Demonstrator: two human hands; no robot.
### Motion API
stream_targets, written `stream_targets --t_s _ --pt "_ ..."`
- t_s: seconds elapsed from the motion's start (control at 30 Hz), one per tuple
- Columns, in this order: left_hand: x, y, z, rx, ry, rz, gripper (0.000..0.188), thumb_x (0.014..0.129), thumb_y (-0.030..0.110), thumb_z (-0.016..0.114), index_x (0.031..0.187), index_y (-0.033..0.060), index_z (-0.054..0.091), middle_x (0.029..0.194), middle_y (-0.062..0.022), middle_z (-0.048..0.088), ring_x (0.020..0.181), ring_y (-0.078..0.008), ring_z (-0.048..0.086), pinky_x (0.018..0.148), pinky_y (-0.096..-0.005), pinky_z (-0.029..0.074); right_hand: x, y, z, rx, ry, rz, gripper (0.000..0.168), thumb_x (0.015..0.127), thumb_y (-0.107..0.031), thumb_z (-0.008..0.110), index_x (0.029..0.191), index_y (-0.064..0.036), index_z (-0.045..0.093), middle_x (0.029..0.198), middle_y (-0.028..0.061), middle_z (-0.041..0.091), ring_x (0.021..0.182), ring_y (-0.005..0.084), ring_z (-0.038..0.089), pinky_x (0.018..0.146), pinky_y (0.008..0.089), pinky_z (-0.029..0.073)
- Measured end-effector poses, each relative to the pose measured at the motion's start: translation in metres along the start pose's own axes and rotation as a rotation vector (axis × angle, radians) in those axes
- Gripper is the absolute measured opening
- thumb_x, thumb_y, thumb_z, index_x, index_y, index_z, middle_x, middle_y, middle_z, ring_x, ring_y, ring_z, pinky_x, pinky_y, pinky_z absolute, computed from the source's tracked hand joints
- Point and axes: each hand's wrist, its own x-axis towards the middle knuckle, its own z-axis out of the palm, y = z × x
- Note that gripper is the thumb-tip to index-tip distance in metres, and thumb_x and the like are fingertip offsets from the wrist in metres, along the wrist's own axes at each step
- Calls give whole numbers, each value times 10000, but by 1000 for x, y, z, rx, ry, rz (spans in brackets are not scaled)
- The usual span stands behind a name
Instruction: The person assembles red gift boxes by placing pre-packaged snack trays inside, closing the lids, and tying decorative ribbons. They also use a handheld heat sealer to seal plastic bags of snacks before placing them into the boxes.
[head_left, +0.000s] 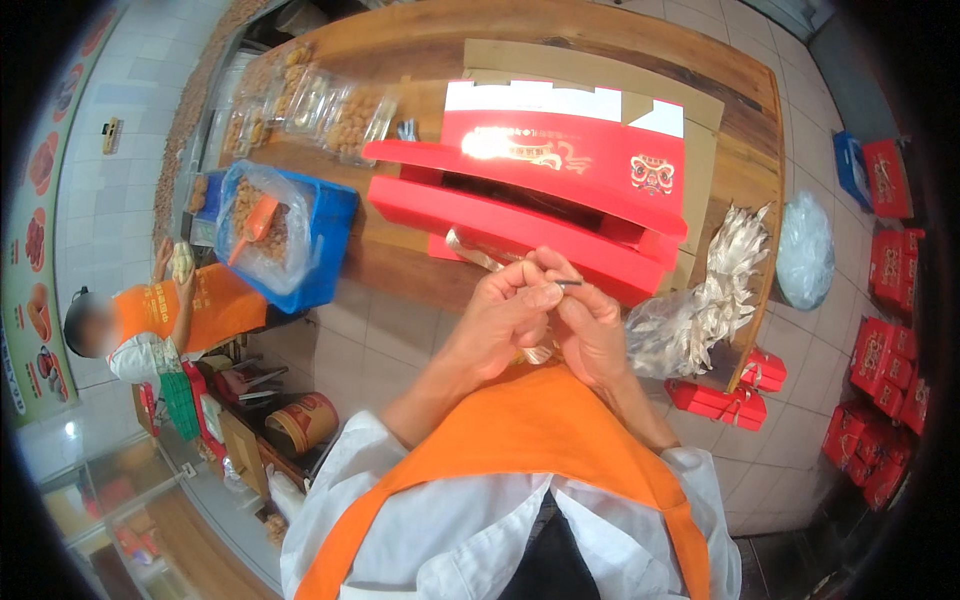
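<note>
My left hand (517, 307) and my right hand (589, 319) meet in front of the orange apron, fingertips pinched round a small dark rod-like piece (570, 283). A pale gold ribbon (474, 253) runs from the box side towards my hands, and part of it shows below them. Just beyond my hands a red cardboard gift box (517, 232) lies on the wooden table, its long opening parted. Its printed panel (555, 142) bears gold writing and a lion face. To the right of my hands, a bundle of pale gold ribbons (731, 277) lies partly in clear plastic.
Flat cardboard (701, 120) lies under the box. A blue crate (330, 225) holds a bag of round brown food and an orange scoop (256, 225). Clear food containers (352, 124) stand behind. A person (172, 307) works at the left. Several red boxes (881, 360) stand on the right floor.
</note>
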Motion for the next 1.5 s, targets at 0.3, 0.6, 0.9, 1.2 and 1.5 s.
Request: stream_targets --t_s 0.3,0.6,0.9,1.2,1.5 --pt "19 -23 -6 -234 -271 -393 197 857 137 564 1034 57 527 679 66 426 436 7 286 401 -166 209 -1 -14 -24 -135 -229 -132 168 803 59 463 862 11 613 1176 184 526 1240 315 353 1023 477 266" --pt "49 -7 10 -188 -394 -444 186 866 124 540 1046 80 548 635 24 422 494 -40 372 442 -175 276 10 -47 -17 -633 -21 -214 162 850 -80 455 956 -2 550 1110 184 548 1159 305 441 964 424 345" --pt "82 6 -26 122 209 56 187 899 67 436 1056 26 530 1092 -83 528 1002 -167 510 861 -277 399 -5 -263 -51 -1491 681 -849 298 901 -94 447 1194 -35 439 768 38 433 626 99 414 520 224 416" --pt "135 16 -21 242 164 71 232 882 71 475 1105 9 473 1050 -75 547 1006 -180 519 879 -307 432 178 -183 -83 -1330 126 -41 205 864 -198 536 949 -16 573 871 47 637 806 110 585 707 248 458" --pt "157 -9 -40 -468 164 -312 219 889 95 469 1094 19 481 1042 -77 551 970 -186 538 824 -310 468 215 -81 -117 -1639 -767 -21 78 724 -29 508 796 0 504 760 121 508 748 289 545 627 398 449"
